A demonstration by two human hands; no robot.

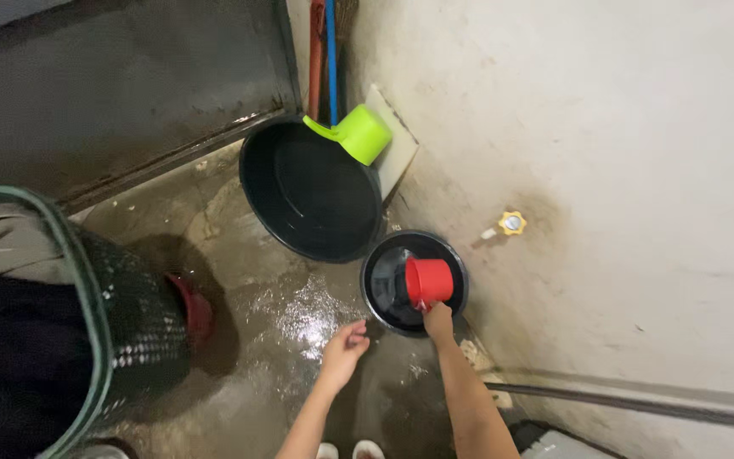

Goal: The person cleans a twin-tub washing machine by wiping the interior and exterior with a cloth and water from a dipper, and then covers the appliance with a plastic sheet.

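Right hand (437, 323) clamped on handle of red dipper (429, 281), held just ahead over black bucket (377, 289) | left hand (346, 347) loosely curled, empty, beside bucket rim | black basin (312, 197) with green dipper (361, 133) farther ahead

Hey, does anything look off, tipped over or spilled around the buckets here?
The big black basin is tipped on its side against the wall, a green dipper hooked on its rim. The concrete floor is wet and shiny beside the black bucket.
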